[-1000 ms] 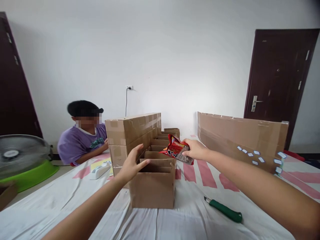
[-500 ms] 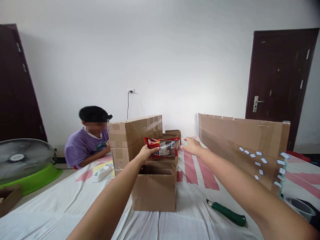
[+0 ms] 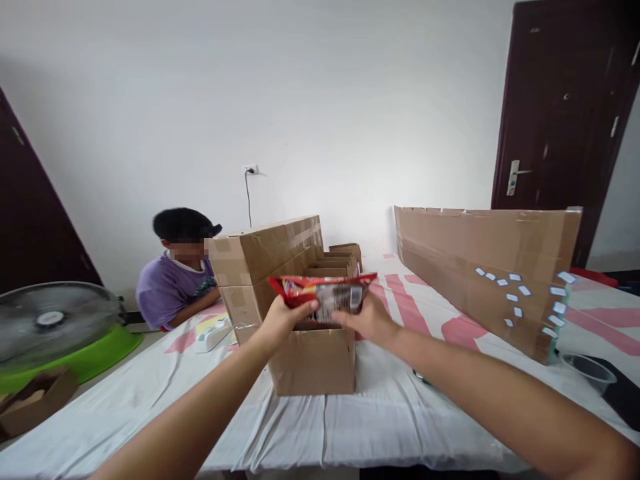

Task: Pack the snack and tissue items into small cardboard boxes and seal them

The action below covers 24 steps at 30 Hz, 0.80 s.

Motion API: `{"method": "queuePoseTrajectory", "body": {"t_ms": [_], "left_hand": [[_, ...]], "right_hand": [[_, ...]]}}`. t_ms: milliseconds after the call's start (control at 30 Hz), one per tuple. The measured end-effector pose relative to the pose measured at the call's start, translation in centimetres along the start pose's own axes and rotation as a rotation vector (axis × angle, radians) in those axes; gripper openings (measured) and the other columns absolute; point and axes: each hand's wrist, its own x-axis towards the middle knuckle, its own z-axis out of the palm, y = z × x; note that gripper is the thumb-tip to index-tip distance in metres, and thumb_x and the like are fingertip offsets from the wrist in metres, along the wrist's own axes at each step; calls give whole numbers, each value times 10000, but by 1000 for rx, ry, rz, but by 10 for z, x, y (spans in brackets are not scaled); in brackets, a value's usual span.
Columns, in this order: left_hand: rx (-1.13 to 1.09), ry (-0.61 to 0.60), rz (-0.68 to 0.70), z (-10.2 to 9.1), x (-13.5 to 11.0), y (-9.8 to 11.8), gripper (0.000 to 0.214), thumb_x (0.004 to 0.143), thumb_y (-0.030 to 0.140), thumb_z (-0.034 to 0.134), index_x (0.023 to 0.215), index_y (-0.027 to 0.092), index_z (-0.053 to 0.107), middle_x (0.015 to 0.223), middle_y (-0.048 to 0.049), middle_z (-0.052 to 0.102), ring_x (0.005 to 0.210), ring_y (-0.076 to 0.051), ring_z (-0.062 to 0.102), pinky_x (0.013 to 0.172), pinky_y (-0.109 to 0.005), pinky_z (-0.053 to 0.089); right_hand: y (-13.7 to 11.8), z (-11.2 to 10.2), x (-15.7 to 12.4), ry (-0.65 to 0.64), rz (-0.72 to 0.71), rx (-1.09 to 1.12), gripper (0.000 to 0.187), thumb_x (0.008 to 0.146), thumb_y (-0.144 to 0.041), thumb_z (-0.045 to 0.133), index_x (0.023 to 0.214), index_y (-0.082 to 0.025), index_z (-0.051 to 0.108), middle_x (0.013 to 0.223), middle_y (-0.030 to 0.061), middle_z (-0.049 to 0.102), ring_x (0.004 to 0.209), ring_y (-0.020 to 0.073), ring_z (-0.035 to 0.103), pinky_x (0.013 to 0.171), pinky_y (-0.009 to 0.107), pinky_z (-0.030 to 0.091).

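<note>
A red snack packet (image 3: 325, 293) with a clear window and a barcode is held level above the nearest cardboard box (image 3: 315, 363). My left hand (image 3: 281, 320) grips its left end, thumb on the front. At the other end, my right hand (image 3: 367, 319) is closed on the packet too, its thumb along the lower front. Both hands are just over the box's opening, and the packet hides most of that opening. Behind the packet, several more open cardboard boxes (image 3: 334, 272) stand in a row toward the wall.
Left of the row stands a tall taped cardboard block (image 3: 230, 267); to the right, a long cardboard panel (image 3: 480, 267) with white labels (image 3: 517, 312). A person in purple (image 3: 167, 290) sits at the left by a fan (image 3: 50, 320). A clear plastic tub (image 3: 587, 372) is at the right.
My right hand has come left and taken hold of the packet's right end. The packet has come nearer. My right forearm now covers most of the green-handled knife. The view has shifted slightly.
</note>
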Motion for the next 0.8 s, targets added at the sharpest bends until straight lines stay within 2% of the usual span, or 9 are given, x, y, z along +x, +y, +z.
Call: {"method": "queuePoseTrajectory", "body": {"t_ms": [67, 167, 267, 400, 533, 667, 800], "left_hand": [[108, 7, -39, -3, -40, -14, 548, 454, 458, 876, 855, 133, 693, 864, -83, 749, 839, -287, 681, 748, -369, 559], [131, -105, -170, -10, -93, -56, 536, 500, 528, 837, 847, 148, 689, 893, -98, 754, 864, -313, 690, 764, -397, 569], [99, -65, -236, -21, -118, -107, 578, 514, 568, 815, 908, 166, 682, 896, -89, 759, 911, -327, 689, 814, -413, 561], [153, -12, -277, -39, -111, -158, 618, 465, 610, 807, 879, 171, 673, 847, -91, 761, 871, -351, 696, 786, -434, 570], [246, 67, -269, -50, -101, -186, 554, 505, 601, 780, 842, 174, 668, 825, -95, 759, 857, -348, 703, 793, -422, 570], [301, 137, -283, -51, -104, -199, 476, 532, 517, 774, 840, 173, 658, 820, -89, 764, 825, -330, 710, 768, -403, 581], [327, 188, -300, -49, -106, -198, 477, 541, 473, 764, 874, 150, 648, 841, -95, 766, 837, -313, 710, 773, -377, 578]], "right_hand": [[2, 5, -45, -66, -79, 38, 429, 791, -437, 655, 1164, -235, 588, 1155, 44, 669, 1076, 219, 606, 941, 345, 480], [16, 19, -103, -148, -143, 21, 502, 757, -426, 669, 1210, -228, 575, 1197, 60, 637, 1103, 247, 587, 990, 366, 447], [41, 44, -130, -270, -95, 42, 568, 735, -465, 680, 1249, -250, 568, 1231, 54, 629, 1124, 265, 583, 1003, 364, 437], [80, 84, -129, -224, 55, 64, 654, 647, -490, 747, 1230, -251, 572, 1217, 63, 645, 1119, 287, 596, 976, 375, 457], [109, 110, -126, -186, 216, 144, 704, 576, -439, 802, 1203, -247, 545, 1139, 59, 687, 1025, 284, 647, 896, 381, 503], [115, 113, -131, -179, 255, 190, 715, 579, -380, 811, 1218, -240, 524, 1136, 50, 689, 1007, 262, 649, 876, 361, 499], [110, 108, -133, -198, 295, 150, 705, 601, -325, 802, 1238, -214, 522, 1141, 61, 683, 1013, 257, 641, 878, 344, 483]]}}
